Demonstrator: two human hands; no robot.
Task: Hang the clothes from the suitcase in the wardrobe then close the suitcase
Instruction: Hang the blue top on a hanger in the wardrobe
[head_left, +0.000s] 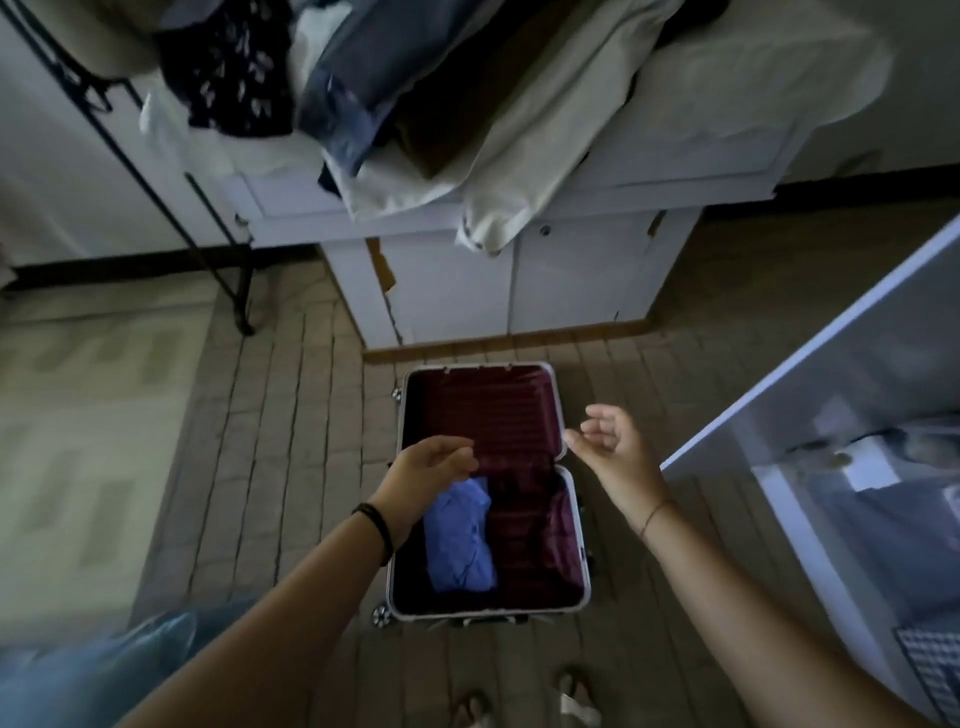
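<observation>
Both empty, the left hand (426, 467) and right hand (613, 441) hang loose-fingered above the open suitcase (571, 499) on the floor, where a folded blue garment (460, 540), likely soft and light, seems best pinched at its top fold.

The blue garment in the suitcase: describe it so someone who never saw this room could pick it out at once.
Find the open suitcase on the tiled floor before the white cabinet. In its near half, on the left side, lies a folded blue garment. It is the only bright blue thing against the dark red lining.
</observation>
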